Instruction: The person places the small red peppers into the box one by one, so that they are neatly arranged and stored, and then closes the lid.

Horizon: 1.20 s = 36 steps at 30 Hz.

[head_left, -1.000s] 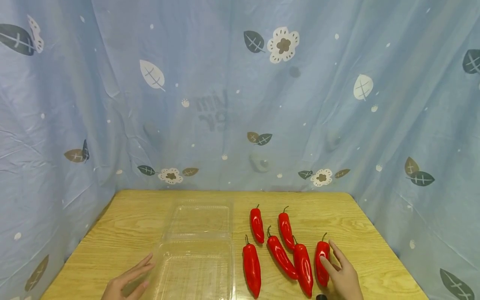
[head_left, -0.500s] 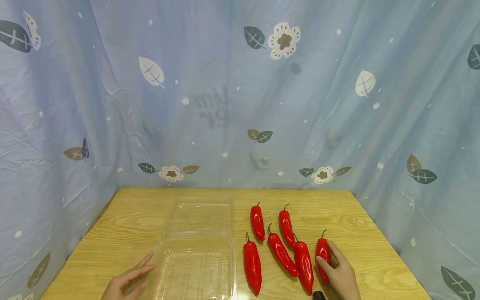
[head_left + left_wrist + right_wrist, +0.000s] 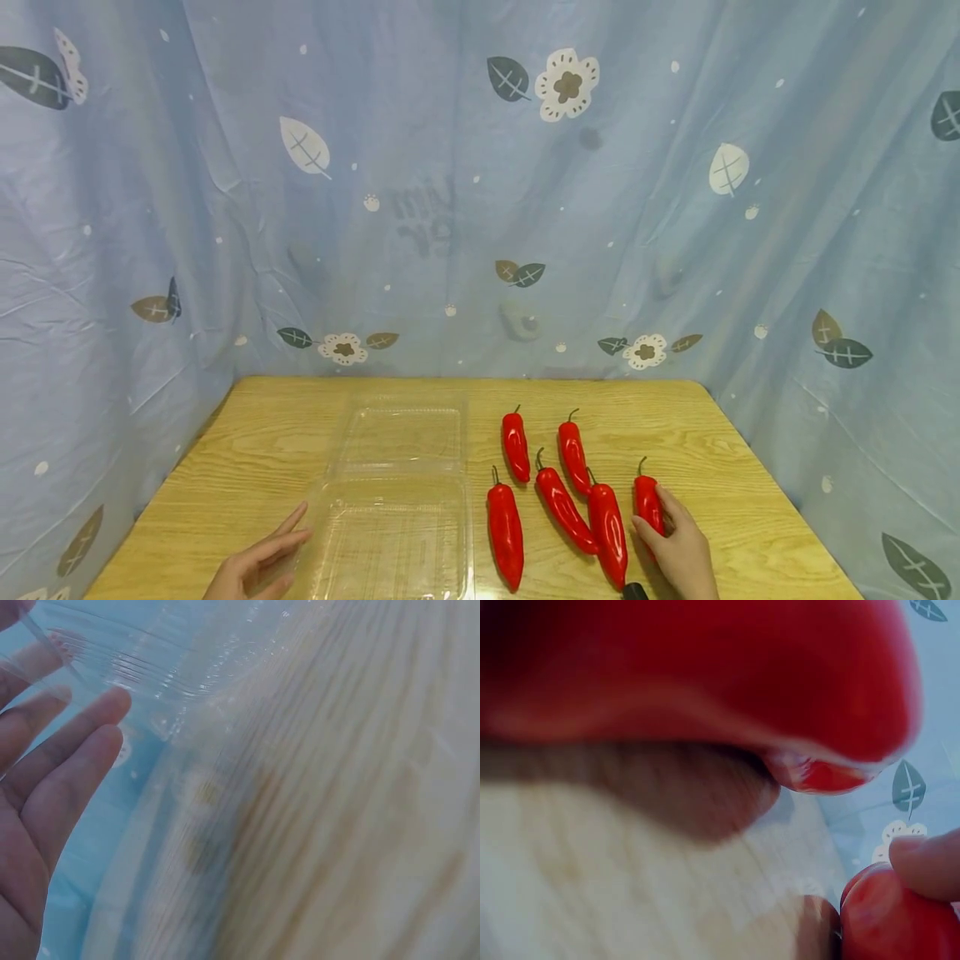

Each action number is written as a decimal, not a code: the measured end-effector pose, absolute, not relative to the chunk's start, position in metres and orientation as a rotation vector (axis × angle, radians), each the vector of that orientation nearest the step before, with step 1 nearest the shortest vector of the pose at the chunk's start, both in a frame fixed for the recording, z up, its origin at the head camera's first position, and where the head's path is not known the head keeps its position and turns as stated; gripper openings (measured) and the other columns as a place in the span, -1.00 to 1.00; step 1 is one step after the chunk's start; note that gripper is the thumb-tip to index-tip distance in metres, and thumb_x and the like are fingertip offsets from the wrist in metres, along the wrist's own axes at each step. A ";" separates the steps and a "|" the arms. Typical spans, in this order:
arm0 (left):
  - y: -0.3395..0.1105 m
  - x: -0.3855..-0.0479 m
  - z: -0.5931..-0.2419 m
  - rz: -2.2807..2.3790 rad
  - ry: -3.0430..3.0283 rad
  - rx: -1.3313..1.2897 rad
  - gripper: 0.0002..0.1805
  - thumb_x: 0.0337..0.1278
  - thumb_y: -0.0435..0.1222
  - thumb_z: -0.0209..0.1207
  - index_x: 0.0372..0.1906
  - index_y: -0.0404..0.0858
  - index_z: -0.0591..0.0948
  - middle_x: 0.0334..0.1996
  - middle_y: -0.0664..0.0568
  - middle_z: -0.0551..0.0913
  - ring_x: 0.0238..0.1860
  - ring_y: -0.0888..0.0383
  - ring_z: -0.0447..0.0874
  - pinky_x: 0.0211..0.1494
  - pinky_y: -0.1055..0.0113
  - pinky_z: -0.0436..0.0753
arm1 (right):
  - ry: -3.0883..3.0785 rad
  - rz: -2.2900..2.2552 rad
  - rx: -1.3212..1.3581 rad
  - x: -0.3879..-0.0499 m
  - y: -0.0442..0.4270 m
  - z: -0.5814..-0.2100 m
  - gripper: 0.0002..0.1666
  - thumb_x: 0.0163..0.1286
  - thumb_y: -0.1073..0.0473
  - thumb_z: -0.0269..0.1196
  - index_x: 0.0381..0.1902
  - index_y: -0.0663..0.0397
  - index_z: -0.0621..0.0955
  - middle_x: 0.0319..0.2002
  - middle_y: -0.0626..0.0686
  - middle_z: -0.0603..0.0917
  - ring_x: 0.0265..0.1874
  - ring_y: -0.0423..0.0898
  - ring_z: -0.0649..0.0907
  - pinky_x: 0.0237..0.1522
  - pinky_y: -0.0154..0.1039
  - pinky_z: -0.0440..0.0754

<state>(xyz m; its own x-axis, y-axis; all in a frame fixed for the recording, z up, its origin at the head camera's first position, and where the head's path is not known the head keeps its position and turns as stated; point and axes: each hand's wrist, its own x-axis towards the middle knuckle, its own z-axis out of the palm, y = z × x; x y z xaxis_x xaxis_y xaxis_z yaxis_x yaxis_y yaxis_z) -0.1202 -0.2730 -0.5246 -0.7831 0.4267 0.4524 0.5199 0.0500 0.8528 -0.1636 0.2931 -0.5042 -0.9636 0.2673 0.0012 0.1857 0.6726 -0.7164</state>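
My right hand (image 3: 681, 548) pinches the rightmost red chili pepper (image 3: 648, 504) between thumb and fingers, its curved stem pointing to the back. In the right wrist view a fingertip (image 3: 928, 866) presses on that pepper, and another red chili pepper (image 3: 705, 667) fills the top. Several more lie to the left, among them a long one (image 3: 506, 537) beside the container. At the left, an unfolded clear plastic clamshell box (image 3: 469, 542) lies on the table. By its left edge is my left hand (image 3: 251, 573), fingers extended; whether they touch the plastic I cannot tell.
The wood-grained table (image 3: 262, 450) ends at a blue patterned curtain (image 3: 450, 208) behind and on both sides. A small black object (image 3: 634, 592) shows at the bottom edge, between the front peppers and my right wrist.
The right hand has closed on the rightmost pepper, whose top has shifted slightly left and back. The black object has moved slightly left. My left hand and the container stay put.
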 end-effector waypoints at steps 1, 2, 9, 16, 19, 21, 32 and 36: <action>-0.273 -0.120 -0.525 -1.853 -2.217 -1.004 -0.51 0.14 -0.76 -0.10 0.23 -0.68 0.28 0.45 0.28 0.12 0.29 0.43 0.32 0.15 0.61 0.48 | -2.774 1.170 -0.391 -0.163 0.293 -0.504 -0.09 0.29 0.03 0.28 0.41 0.38 0.17 0.29 0.50 0.27 0.20 0.38 0.42 0.15 0.13 0.51; -0.273 -0.120 -0.525 -1.847 -2.215 -1.005 -0.51 0.14 -0.76 -0.09 0.23 -0.68 0.28 0.45 0.27 0.12 0.29 0.43 0.33 0.15 0.61 0.48 | -2.769 1.174 -0.402 -0.163 0.293 -0.504 -0.10 0.30 0.03 0.27 0.41 0.38 0.17 0.27 0.50 0.30 0.18 0.38 0.44 0.13 0.13 0.52; -0.271 -0.119 -0.525 -1.836 -2.214 -0.980 -0.51 0.14 -0.75 -0.08 0.23 -0.67 0.30 0.45 0.27 0.14 0.28 0.43 0.33 0.13 0.60 0.50 | -2.742 1.116 -0.413 -0.162 0.293 -0.503 -0.17 0.29 0.08 0.26 0.37 0.42 0.24 0.18 0.52 0.40 0.09 0.37 0.52 0.05 0.11 0.59; -0.270 -0.119 -0.525 -1.810 -2.211 -0.975 -0.51 0.13 -0.76 -0.07 0.22 -0.67 0.30 0.45 0.27 0.14 0.27 0.43 0.35 0.13 0.61 0.50 | -2.718 1.141 -0.453 -0.160 0.293 -0.501 -0.21 0.30 0.11 0.22 0.36 0.41 0.25 0.17 0.50 0.41 0.11 0.35 0.51 0.08 0.12 0.56; -0.270 -0.119 -0.526 -1.810 -2.204 -0.959 -0.50 0.12 -0.75 -0.05 0.22 -0.65 0.32 0.44 0.26 0.15 0.27 0.43 0.36 0.13 0.62 0.49 | -2.720 1.167 -0.473 -0.160 0.294 -0.501 -0.21 0.31 0.10 0.19 0.37 0.41 0.23 0.18 0.50 0.40 0.15 0.36 0.47 0.12 0.15 0.52; -0.270 -0.119 -0.526 -1.810 -2.199 -0.950 -0.51 0.11 -0.76 -0.05 0.22 -0.65 0.32 0.44 0.25 0.16 0.26 0.42 0.36 0.13 0.62 0.49 | -2.711 1.179 -0.486 -0.160 0.296 -0.501 -0.21 0.32 0.10 0.19 0.37 0.41 0.23 0.19 0.49 0.40 0.17 0.36 0.46 0.14 0.15 0.50; -0.270 -0.118 -0.524 -1.804 -2.242 -0.909 -0.52 0.14 -0.72 -0.03 0.22 -0.64 0.33 0.43 0.30 0.17 0.25 0.44 0.36 0.12 0.61 0.50 | -2.657 1.241 -0.528 -0.161 0.301 -0.500 -0.18 0.34 -0.01 0.21 0.38 0.38 0.24 0.19 0.47 0.40 0.18 0.31 0.46 0.04 -0.06 0.62; -0.271 -0.120 -0.526 -1.815 -2.211 -0.952 -0.51 0.12 -0.75 -0.05 0.22 -0.65 0.32 0.44 0.24 0.16 0.27 0.43 0.35 0.14 0.62 0.49 | -2.634 1.292 -0.539 -0.160 0.301 -0.495 -0.15 0.33 -0.06 0.23 0.39 0.33 0.25 0.21 0.45 0.39 0.21 0.27 0.44 -0.12 -0.42 0.66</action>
